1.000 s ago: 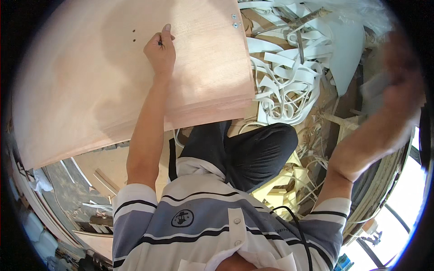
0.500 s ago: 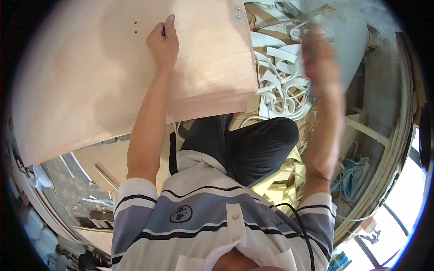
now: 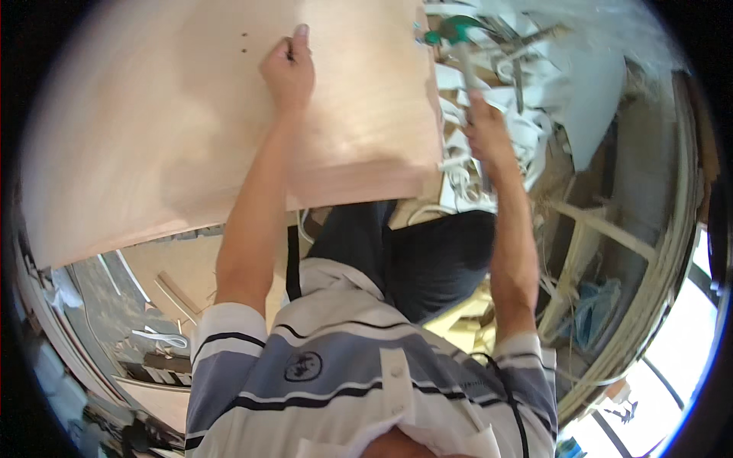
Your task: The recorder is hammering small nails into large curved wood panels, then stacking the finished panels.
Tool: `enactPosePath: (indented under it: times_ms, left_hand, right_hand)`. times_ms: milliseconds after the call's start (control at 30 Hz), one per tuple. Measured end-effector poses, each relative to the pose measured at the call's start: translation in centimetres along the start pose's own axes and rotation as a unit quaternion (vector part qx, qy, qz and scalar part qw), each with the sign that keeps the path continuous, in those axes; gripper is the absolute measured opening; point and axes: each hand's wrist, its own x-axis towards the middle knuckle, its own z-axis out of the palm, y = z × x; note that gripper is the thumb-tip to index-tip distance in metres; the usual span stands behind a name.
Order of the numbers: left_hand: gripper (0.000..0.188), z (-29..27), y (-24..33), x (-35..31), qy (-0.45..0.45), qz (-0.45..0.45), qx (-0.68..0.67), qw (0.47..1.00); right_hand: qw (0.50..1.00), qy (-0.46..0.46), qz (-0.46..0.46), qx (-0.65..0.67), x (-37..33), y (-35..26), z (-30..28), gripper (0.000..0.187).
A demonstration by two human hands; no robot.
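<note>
A large pale wooden panel lies before me, its thick front edge facing me. Over its right part my left hand is closed in a fist, thumb up, around small dark bits that I cannot make out. My right hand grips the light handle of a hammer with a green head. The hammer's face is at the panel's right edge, by small metal fittings partly hidden there; whether it touches them I cannot tell. Two dark holes show in the panel left of my fist.
White strip offcuts lie heaped right of the panel, under my right arm. A pale wooden frame and a blue plastic bag are further right. Yellow pieces lie beside my leg. Wood strips are on the floor at left.
My right hand has swung the hammer leftward from over the offcuts to the panel's right edge. My left fist stays closed over the panel; the whole view has shifted slightly.
</note>
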Motion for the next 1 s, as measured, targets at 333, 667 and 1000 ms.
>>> enactPosePath:
  times_ms: [333, 667, 1000]
  left_hand:
    - [0.053, -0.8, 1.7, -0.2, -0.013, -0.004, 0.008, 1.000]
    - [0.050, -1.8, 1.3, 0.6, -0.027, -0.050, 0.041, 0.998]
    - [0.019, -13.4, 2.4, 2.4, -0.034, -0.370, -0.284, 0.884]
  right_hand:
    - [0.891, 0.025, -0.338, 0.303, -1.6, -14.6, -19.2, 0.032]
    - [0.989, -0.129, 0.065, 0.013, -7.4, -2.9, 2.9, 0.049]
    - [0.991, -0.089, -0.095, 0.017, -15.9, -2.6, 6.2, 0.035]
